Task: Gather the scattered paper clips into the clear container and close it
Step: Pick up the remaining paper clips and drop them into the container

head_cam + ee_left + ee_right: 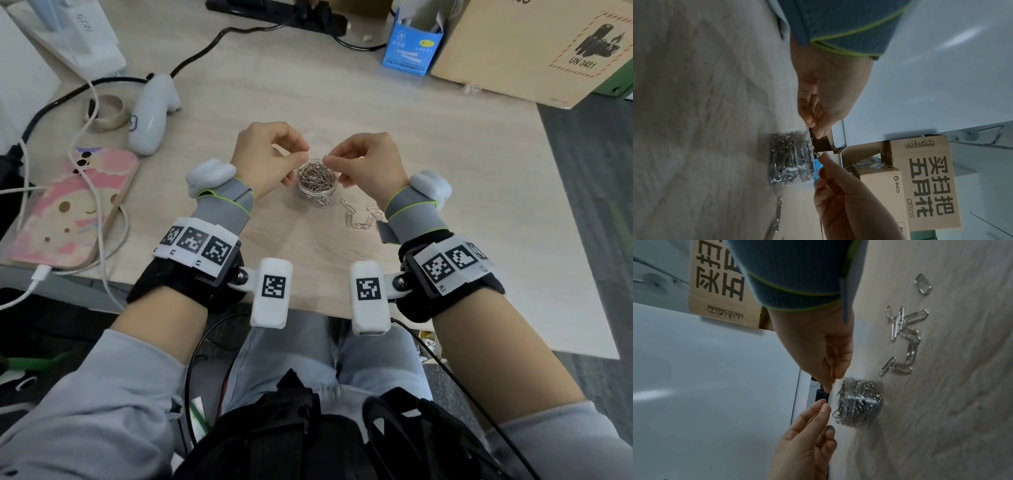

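The clear container point(317, 187) stands open on the desk, filled nearly to its rim with silver paper clips. My left hand point(301, 158) and right hand point(327, 159) hover just above its mouth, fingertips almost meeting. Each hand has thumb and forefinger pinched together. In the left wrist view thin dark wire, seemingly paper clips, shows at the left hand's fingertips point(815, 129) and reaches toward the right hand point(823, 155) over the container point(789, 157). Several loose paper clips point(363, 217), some linked, lie on the desk right of the container point(859, 402), under my right wrist.
A faint clear round shape, perhaps the lid point(317, 138), lies just behind the container. A phone in a pink case point(68, 209), white cables, a tape roll point(104, 113) and a white controller point(152, 113) sit left. A blue box point(411, 44) and a cardboard box point(534, 48) stand at the back right.
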`<state>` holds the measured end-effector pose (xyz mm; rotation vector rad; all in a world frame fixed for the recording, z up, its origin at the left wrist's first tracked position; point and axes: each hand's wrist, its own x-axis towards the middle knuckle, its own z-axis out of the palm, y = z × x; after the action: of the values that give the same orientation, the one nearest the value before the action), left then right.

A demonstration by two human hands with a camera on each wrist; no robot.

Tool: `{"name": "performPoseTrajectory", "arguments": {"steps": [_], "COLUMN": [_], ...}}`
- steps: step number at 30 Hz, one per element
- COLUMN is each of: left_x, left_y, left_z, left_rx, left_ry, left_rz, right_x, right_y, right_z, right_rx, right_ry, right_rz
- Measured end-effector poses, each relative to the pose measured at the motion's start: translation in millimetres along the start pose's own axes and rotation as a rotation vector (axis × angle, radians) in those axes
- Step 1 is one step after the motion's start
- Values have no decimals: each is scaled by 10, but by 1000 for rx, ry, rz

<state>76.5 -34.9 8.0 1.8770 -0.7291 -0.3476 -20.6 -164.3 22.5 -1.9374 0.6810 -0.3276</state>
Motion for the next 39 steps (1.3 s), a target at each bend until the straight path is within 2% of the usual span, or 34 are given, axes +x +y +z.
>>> {"name": "performPoseTrajectory", "arguments": {"steps": [6, 11, 15, 18, 21, 25, 27, 30, 35, 39], "left_x": [-48, -63, -77, -122, -185, -305, -359, -418, -404, -369], "left_y": [-70, -44, 51, 186, 318, 408, 389, 367, 411, 381], "left_z": [24, 16, 37, 139, 329, 581, 661, 741, 895, 956], "left_rx": [138, 140, 93, 40, -14, 203, 324, 444, 577, 582], "left_ry": [-22, -1, 9, -48, -165, -381, -436, -459, -476, -414], "left_rz": [15, 26, 57, 112, 121, 179, 167, 184, 183, 167], "right_x": [-31, -41, -97, -201, -302, -436, -510, -580, -571, -543], "right_y": [62, 146, 302, 423, 516, 626, 651, 642, 721, 732], "right_z": [34, -99, -327, -503, -602, -664, -685, -695, -677, -643], "right_rx": [-110, -60, -143, -242, -392, -427, -438, -419, -352, -366], "right_ry": [-13, 104, 176, 98, 0, -40, -72, -86, -25, 4], "right_rz": [5, 9, 48, 66, 48, -28, -77, -118, -97, -72]}}
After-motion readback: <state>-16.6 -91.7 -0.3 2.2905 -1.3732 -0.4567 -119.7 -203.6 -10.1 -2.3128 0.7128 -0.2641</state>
